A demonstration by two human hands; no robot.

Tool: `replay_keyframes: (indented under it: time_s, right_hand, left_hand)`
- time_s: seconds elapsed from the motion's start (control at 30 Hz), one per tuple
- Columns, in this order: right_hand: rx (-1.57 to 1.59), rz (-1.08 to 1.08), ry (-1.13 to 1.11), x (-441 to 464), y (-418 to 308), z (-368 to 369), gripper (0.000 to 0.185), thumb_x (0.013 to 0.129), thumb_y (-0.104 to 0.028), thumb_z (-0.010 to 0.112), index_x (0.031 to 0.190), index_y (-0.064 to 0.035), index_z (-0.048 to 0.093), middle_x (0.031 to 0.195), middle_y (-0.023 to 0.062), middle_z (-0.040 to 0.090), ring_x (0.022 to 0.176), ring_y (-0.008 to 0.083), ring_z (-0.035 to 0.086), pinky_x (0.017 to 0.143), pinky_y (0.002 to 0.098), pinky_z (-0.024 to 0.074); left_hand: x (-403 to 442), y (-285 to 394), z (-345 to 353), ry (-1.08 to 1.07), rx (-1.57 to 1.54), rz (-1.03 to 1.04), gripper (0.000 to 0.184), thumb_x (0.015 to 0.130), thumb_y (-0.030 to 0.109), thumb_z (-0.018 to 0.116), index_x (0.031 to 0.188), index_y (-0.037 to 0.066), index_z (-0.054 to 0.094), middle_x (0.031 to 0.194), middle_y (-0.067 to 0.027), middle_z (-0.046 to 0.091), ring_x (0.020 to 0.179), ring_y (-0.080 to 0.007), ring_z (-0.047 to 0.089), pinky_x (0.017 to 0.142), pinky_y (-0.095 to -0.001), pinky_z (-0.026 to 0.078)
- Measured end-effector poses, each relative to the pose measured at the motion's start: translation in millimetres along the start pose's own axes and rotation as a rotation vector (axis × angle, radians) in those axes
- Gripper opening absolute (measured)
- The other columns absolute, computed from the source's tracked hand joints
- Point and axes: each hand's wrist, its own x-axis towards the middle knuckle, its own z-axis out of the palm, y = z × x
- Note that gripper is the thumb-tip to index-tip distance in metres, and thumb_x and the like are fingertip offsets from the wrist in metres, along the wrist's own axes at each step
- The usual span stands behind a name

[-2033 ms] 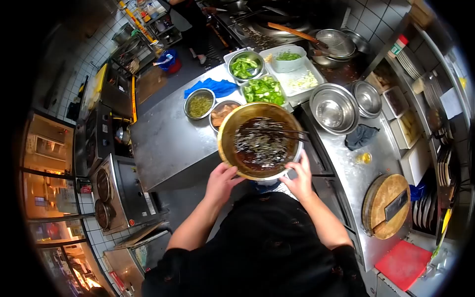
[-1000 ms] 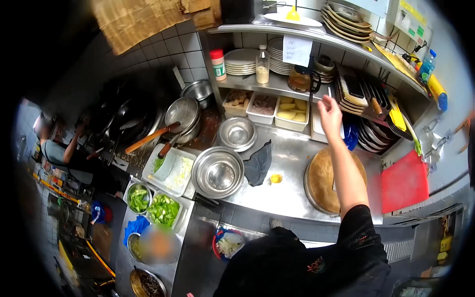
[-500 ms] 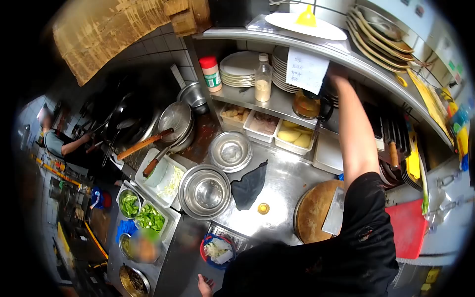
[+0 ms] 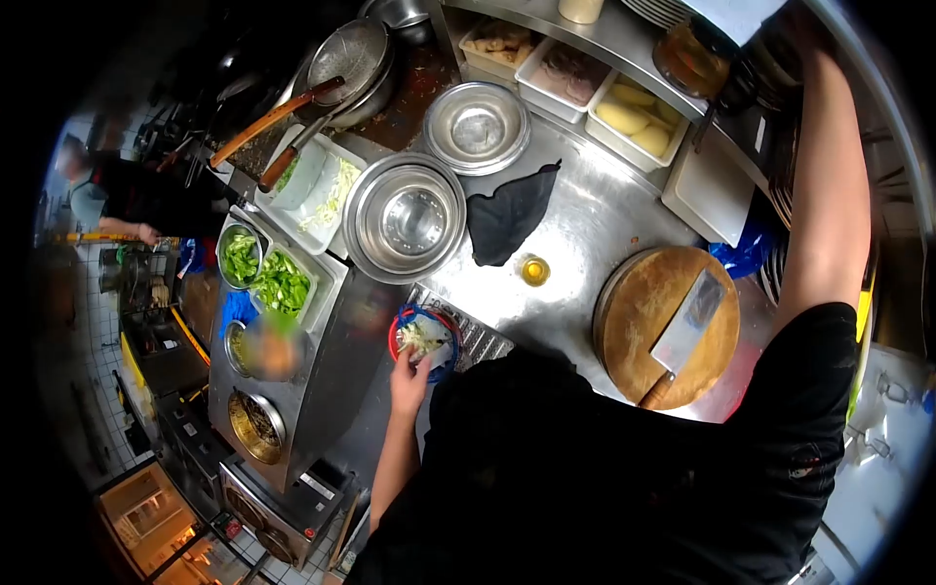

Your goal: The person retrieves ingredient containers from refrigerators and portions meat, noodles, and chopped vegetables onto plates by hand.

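My left hand (image 4: pixel 409 378) is at the near edge of a small red-rimmed bin (image 4: pixel 394 339) lined with a blue bag and holding pale vegetable scraps. Its fingers look loosely apart, with nothing seen in them. My right arm reaches up into the shelf at the upper right; my right hand (image 4: pixel 807 34) is in shadow there and its fingers are hidden. Near that hand stands a glass jug (image 4: pixel 694 58) of amber liquid with a black handle. Below the arm, a cleaver (image 4: pixel 688 322) lies on a round wooden chopping board (image 4: pixel 624 312).
Steel bowls (image 4: pixel 361 216), a black cloth (image 4: pixel 512 216) and a small cup of yellow liquid (image 4: pixel 534 271) are on the counter. Tubs of food, including peeled potatoes (image 4: pixel 624 119), line the shelf. Cut greens (image 4: pixel 283 285) sit at left; a co-worker (image 4: pixel 107 200) stands farther off.
My view has tilted down. My left hand has moved forward to the bin's rim. My right arm is still stretched into the shelf. The co-worker has shifted posture, an arm now lower.
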Motion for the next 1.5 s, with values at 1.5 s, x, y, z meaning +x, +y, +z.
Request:
replay_keyframes:
  time_s: [1.5]
  right_hand:
    - [0.172, 1.07, -0.15, -696, 133, -81, 0.018, 0.099, -0.008, 0.06, 0.112, -0.0064, 0.047, 0.1, 0.0045, 0.061, 0.084, 0.011, 0.061, 0.068, 0.0247, 0.0545]
  left_hand:
    - [164, 250, 203, -0.345, 0.307, 0.98, 0.079, 0.088, 0.024, 0.073, 0.149, -0.006, 0.033, 0.145, -0.0284, 0.044, 0.132, -0.0447, 0.044, 0.111, -0.0445, 0.039]
